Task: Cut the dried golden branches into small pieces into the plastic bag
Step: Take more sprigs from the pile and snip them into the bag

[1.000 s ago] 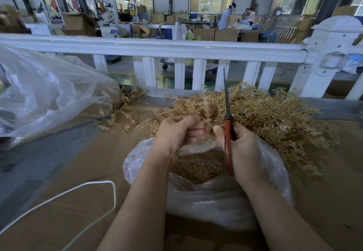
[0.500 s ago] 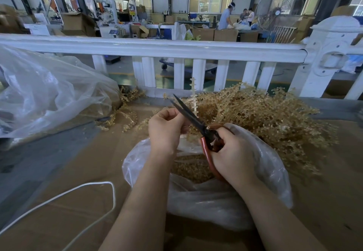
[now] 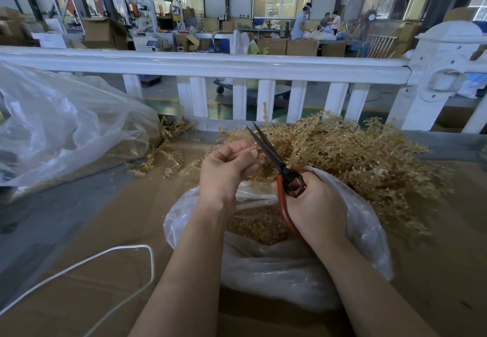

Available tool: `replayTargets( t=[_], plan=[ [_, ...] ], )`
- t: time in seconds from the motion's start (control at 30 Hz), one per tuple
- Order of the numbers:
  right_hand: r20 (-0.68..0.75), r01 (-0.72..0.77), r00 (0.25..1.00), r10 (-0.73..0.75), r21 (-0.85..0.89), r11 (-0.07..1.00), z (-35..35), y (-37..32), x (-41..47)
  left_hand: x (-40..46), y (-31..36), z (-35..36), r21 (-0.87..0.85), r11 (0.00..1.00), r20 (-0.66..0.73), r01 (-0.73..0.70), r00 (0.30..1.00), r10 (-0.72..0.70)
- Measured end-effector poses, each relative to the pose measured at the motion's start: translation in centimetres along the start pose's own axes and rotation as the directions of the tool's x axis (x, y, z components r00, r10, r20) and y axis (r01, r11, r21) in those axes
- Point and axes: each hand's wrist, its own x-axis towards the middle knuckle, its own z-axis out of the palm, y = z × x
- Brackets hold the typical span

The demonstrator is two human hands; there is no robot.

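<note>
A pile of dried golden branches (image 3: 363,157) lies on the cardboard-covered table behind a clear plastic bag (image 3: 284,270) that holds small cut pieces (image 3: 257,224). My left hand (image 3: 228,166) pinches a thin golden branch (image 3: 265,115) that sticks up above the bag's mouth. My right hand (image 3: 313,205) grips red-handled scissors (image 3: 274,157). Their dark blades are slightly apart and point up-left, right beside my left fingertips and the branch.
A large crumpled clear bag (image 3: 66,126) lies at the left with loose golden sprigs (image 3: 168,152) near it. A white cord (image 3: 110,255) loops across the cardboard at the lower left. A white railing (image 3: 210,65) runs along the table's far edge. People work far behind.
The scissors swung from pointing straight up to leaning up-left toward my left hand, and their blades opened. My left hand shifted slightly and still holds the branch.
</note>
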Motion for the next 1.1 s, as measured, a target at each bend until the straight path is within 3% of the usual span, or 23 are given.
replayTargets(
  t=[0.3,1.1],
  plan=[
    [0.045,0.054,0.997,-0.06,0.128,0.99,-0.68,-0.41,-0.18,0.22,0.01,-0.13,-0.026,0.998,0.025,-0.051,0.998,0.052],
    [0.015,0.087,0.996,-0.087,-0.014,0.996,-0.71,-0.5,-0.41,0.18,-0.27,-0.28,-0.049,0.987,0.07,-0.151,0.986,0.154]
  ],
)
